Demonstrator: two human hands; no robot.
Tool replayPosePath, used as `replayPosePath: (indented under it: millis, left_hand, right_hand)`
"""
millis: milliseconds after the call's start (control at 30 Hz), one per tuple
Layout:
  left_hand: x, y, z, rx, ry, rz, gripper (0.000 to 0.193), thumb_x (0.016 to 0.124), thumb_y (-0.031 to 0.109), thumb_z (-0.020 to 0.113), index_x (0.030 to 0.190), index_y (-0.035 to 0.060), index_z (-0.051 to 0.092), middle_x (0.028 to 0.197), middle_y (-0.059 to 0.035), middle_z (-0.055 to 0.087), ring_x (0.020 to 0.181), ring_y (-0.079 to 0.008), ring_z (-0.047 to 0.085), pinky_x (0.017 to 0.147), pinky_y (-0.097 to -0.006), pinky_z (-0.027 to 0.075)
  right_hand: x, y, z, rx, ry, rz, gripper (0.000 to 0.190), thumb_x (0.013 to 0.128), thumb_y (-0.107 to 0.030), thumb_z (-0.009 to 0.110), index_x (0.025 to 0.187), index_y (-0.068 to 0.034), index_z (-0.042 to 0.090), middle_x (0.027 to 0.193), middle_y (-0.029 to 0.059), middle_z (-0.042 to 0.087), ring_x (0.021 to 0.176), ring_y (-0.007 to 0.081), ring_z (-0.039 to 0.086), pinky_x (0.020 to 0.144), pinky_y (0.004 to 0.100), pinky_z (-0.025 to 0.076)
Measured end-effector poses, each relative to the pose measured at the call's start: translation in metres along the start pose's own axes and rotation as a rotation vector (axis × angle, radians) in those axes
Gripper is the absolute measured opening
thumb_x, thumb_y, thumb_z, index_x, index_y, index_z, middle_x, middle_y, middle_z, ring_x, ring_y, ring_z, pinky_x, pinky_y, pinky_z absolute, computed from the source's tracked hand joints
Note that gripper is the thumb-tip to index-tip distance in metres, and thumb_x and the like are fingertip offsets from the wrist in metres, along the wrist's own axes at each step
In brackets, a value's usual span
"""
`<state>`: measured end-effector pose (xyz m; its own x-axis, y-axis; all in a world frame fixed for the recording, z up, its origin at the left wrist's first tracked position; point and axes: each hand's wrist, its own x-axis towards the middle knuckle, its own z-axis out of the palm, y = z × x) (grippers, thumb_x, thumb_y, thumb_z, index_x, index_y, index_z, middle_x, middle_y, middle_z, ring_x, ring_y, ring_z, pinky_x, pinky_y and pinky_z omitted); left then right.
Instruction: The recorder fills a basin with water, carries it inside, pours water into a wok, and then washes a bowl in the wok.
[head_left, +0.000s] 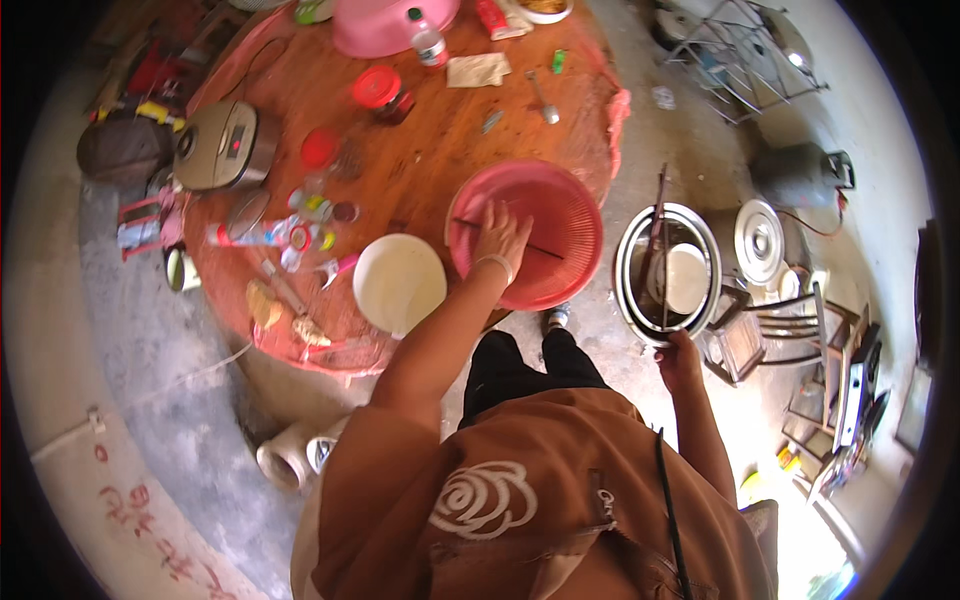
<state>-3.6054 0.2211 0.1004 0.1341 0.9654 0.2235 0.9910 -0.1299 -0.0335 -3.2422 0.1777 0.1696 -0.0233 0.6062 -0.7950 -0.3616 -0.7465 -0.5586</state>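
Note:
My left hand reaches into a pink plastic colander basket at the table's near edge, fingers stretched forward. A dark chopstick passes beneath that hand; whether the fingers grip it is hidden. Off the table to the right, my right hand holds the rim of a stainless steel basin. Inside the basin are a white bowl and several dark chopsticks, some sticking out past the far rim. Left of the colander stands a whitish round container.
The round wooden table carries a rice cooker, a red-lidded jar, a plastic bottle, a spoon and a cleaver. To the right are a wooden chair, a gas cylinder and a metal rack.

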Motion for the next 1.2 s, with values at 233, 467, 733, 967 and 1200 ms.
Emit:
replayPosePath:
  millis: [233,467,733,967,1200]
  left_hand:
    - [-0.033,-0.027,-0.058,-0.581,-0.162,-0.666,0.029,0.084,0.027,0.050,0.100,0.0028,0.056,0.097,-0.0159,0.061,0.089,-0.0318,0.058,0.077,-0.0368,0.047]
    - [-0.253,-0.091,0.022,-0.859,0.489,-1.117,0.051,0.080,0.039,0.058,0.111,-0.0002,0.051,0.100,-0.0159,0.058,0.084,-0.0259,0.057,0.070,-0.0360,0.046]
    - [-0.157,-0.103,0.104,-1.591,-0.416,-1.511,0.034,0.082,0.035,0.053,0.094,0.0036,0.057,0.072,-0.0097,0.056,0.055,-0.0178,0.050,0.035,-0.0265,0.034]
    - [0.006,0.026,0.097,-1.679,-0.639,-1.072,0.029,0.081,0.030,0.051,0.094,0.0047,0.056,0.071,-0.0092,0.056,0.053,-0.0170,0.049,0.035,-0.0255,0.031]
    - [0.056,0.235,0.069,-1.616,-0.846,-0.804,0.023,0.081,0.025,0.049,0.093,0.0058,0.055,0.071,-0.0086,0.056,0.052,-0.0163,0.049,0.034,-0.0245,0.029]
  right_hand:
    - [0.003,0.005,-0.017,-0.017,-0.026,-0.045,0.015,0.079,-0.011,0.046,0.090,-0.005,0.054,0.080,0.0041,0.061,0.062,0.0147,0.056,0.047,0.0258,0.041]
    - [-0.014,0.074,-0.017,-0.179,0.204,-0.078,0.009,0.082,-0.013,0.051,0.082,-0.005,0.055,0.067,0.0045,0.056,0.052,0.0133,0.049,0.046,0.0252,0.041]
    - [-0.037,0.143,-0.020,0.116,0.115,-0.127,0.021,0.074,-0.020,0.060,0.087,-0.003,0.060,0.073,0.0114,0.060,0.062,0.0195,0.057,0.059,0.0336,0.047]
    - [-0.117,0.157,-0.083,-0.720,0.316,-0.637,0.026,0.071,-0.007,0.066,0.096,-0.009,0.057,0.080,0.0114,0.063,0.075,0.0266,0.062,0.064,0.0382,0.048]
    - [-0.178,0.166,-0.204,-0.066,0.305,-0.359,0.020,0.077,-0.010,0.060,0.095,-0.004,0.058,0.082,0.0092,0.063,0.071,0.0211,0.061,0.065,0.0330,0.049]
